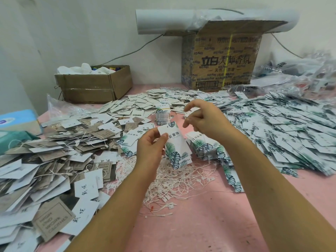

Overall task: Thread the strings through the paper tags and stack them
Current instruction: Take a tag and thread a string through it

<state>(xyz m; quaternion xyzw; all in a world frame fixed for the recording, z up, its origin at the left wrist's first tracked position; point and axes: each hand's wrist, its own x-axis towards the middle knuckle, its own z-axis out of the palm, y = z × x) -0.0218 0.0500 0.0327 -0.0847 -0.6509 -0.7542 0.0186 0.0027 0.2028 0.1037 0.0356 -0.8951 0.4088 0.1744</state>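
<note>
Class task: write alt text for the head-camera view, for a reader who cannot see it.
A person's left hand holds leaf-printed paper tags above a pink table, while the right hand hovers beside their top edge, fingers curled. Loose white strings and heaps of tags lie around.

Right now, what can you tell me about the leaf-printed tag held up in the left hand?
The tag is white card, seemingly the front of a few held together, printed with dark characters up top and green-blue palm leaves below. It is raised over the pink table, its top leaning left. The left hand pinches its upper left edge between thumb and fingers. The right hand hovers apart, upper right; whether the tag is threaded cannot be seen.
</note>
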